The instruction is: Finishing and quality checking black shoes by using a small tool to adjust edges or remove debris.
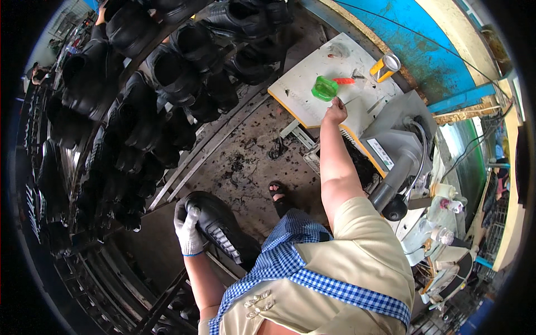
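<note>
My left hand (pixel 188 231), in a white glove with darkened fingers, is closed on the heel end of a black shoe (pixel 218 220) at my left side. The shoe is tilted, its laced front close to my checked apron. My bare right hand (pixel 335 113) reaches far forward over the white work table. Its fingers are pinched together on a thin stick-like tool (pixel 350 101), too small to tell its kind. Right beyond those fingers stands a green dish (pixel 325 88). Beside the dish lies an orange-red handled tool (pixel 344 81).
A yellow can (pixel 385 67) stands at the table's far side. A grey machine (pixel 391 146) with a hose and black knob is right of my arm. Racks of black shoes (pixel 173 72) fill the left. Dark scraps litter the floor (pixel 245 159). Plastic bottles (pixel 444 234) stand at right.
</note>
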### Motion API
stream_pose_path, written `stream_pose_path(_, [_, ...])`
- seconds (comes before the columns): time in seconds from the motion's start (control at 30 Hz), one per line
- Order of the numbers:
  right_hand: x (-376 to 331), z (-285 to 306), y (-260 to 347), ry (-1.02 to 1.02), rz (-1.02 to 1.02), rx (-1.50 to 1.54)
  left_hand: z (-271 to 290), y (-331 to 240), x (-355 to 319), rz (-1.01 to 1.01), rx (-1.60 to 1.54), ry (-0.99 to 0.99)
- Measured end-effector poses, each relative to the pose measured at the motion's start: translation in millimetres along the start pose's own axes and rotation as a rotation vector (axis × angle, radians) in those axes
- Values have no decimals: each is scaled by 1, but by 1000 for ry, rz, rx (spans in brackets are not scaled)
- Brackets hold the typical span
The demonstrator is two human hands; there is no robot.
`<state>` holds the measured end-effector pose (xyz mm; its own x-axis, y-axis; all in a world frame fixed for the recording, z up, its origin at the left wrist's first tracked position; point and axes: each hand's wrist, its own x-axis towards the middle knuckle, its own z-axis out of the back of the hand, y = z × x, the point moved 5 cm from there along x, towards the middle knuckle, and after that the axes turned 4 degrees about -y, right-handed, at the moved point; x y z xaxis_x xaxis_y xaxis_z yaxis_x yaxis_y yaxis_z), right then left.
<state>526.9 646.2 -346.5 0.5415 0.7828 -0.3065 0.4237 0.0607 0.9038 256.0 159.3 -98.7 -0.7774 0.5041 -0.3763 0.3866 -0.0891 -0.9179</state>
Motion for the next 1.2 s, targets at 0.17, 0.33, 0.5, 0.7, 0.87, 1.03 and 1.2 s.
stream_pose_path(0.17, [6, 5, 18, -121, 71, -114, -23, -2, 24, -46, 56, 24])
stream_pose_path(0.33, [-6, 20, 19, -175, -158, -82, -16, -3, 35, -41, 49, 52])
stream_pose_path(0.5, [-118, -12, 44, 211, -450, -42, -20, -21, 31, -69, -19, 70])
stream_pose_path(0.7, [-324, -35, 115, 932, -716, -36, 5, -28, 13, -115, -142, 70])
stream_pose_path(0.87, [-399, -21, 144, 1170, -666, -123, 19, -39, -16, -84, -194, 73])
stream_pose_path(1.03, [-438, -8, 150, 1291, -500, -172, 41, -40, -30, -123, -144, 8])
stream_pose_path(1.2, [-448, -5, 157, 1355, -199, -89, 51, -37, -36, -104, -147, -14])
